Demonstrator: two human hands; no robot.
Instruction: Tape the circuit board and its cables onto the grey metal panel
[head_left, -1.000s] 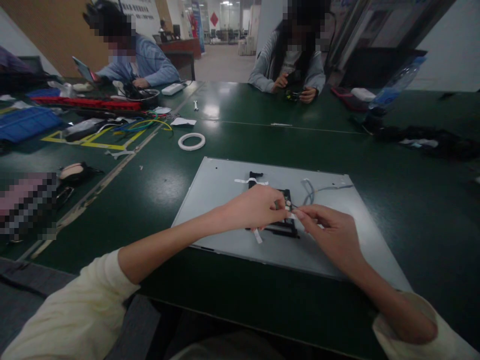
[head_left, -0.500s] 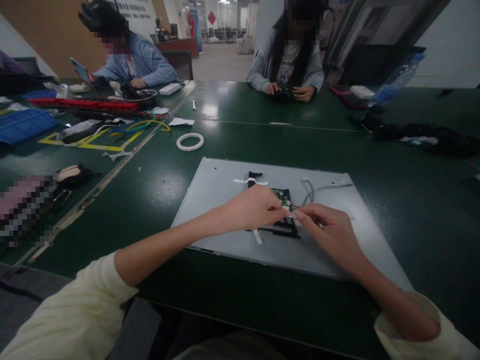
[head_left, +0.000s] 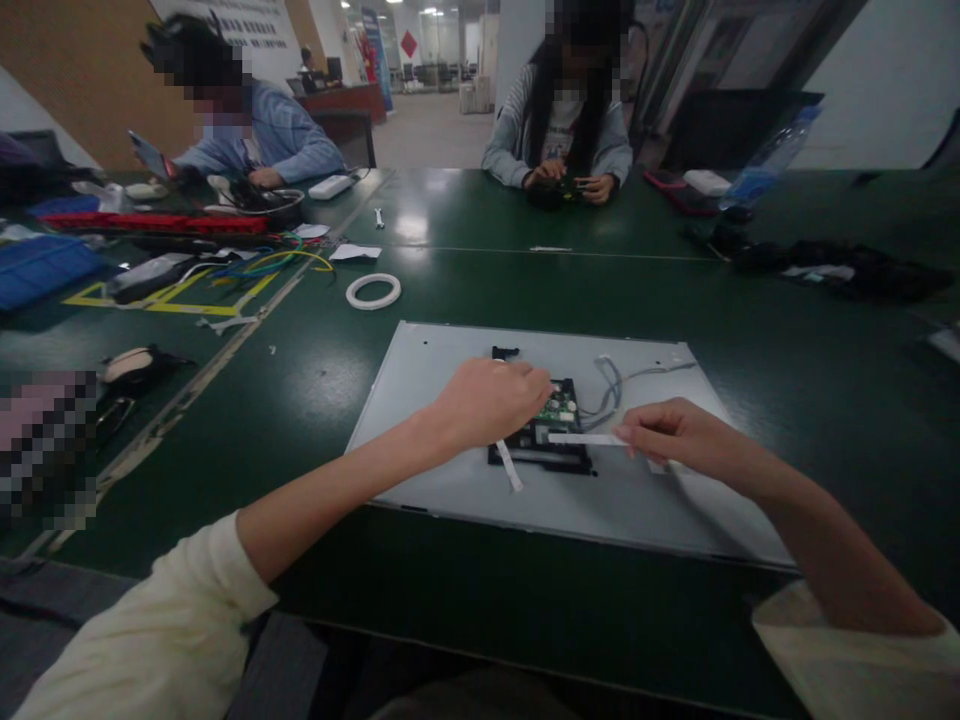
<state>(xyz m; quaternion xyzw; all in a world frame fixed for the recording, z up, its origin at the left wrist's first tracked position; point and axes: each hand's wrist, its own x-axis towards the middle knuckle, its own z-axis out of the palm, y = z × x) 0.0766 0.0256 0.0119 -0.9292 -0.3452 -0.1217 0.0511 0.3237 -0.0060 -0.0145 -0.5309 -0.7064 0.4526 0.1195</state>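
Head view: the left hand [head_left: 491, 400] rests, fingers curled, on the circuit board [head_left: 556, 412] (mid grey panel [head_left: 420, 400]); its grip is unclear. The right hand [head_left: 667, 435] pinches a white strip [head_left: 581, 438] just right of the board.

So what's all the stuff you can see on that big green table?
metal panel: 1, grey, flat on the table in front of the person
circuit board: 1, green in a black frame, on the panel's middle
white strip: 1, pinched by the right hand, stretched across the board
loose strip: 1, white, beside the board's left edge
wires: a few, grey, on the panel right of the board
tape ring: 1, white, beyond the panel
coloured cables: several, far left
blue tray: 1, far left
plastic bottle: 1, clear, far right
table: dark green
co-workers: 2, seated on the far side
left hand: on the board
right hand: fingers holding the strip
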